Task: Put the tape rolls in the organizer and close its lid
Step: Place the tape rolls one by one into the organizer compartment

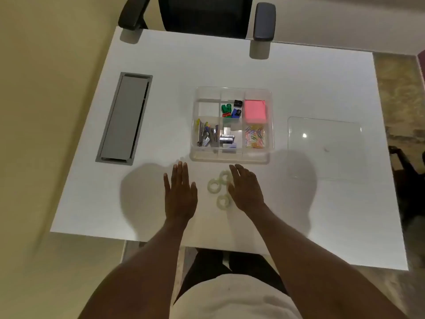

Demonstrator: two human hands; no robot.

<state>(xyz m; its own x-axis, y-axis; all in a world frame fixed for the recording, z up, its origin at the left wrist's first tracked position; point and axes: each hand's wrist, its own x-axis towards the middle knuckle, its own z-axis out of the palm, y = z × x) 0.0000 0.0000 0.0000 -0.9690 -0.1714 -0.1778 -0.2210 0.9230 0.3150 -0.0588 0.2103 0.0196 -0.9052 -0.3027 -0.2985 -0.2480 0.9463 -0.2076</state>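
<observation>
Three pale clear tape rolls lie flat on the white desk just in front of the organizer: one on the left, one farther back, one nearest me. The clear organizer has several compartments and stands open; its back left compartment holds nothing. Its clear lid lies flat to the right. My left hand hovers palm down, fingers spread, left of the rolls. My right hand is spread at the rolls' right edge, partly covering the back one. Neither holds anything.
The organizer holds sharpeners, pink sticky notes, paper clips, staples and a staple remover or clips. A grey cable tray is set into the desk at the left. A black chair stands across the desk.
</observation>
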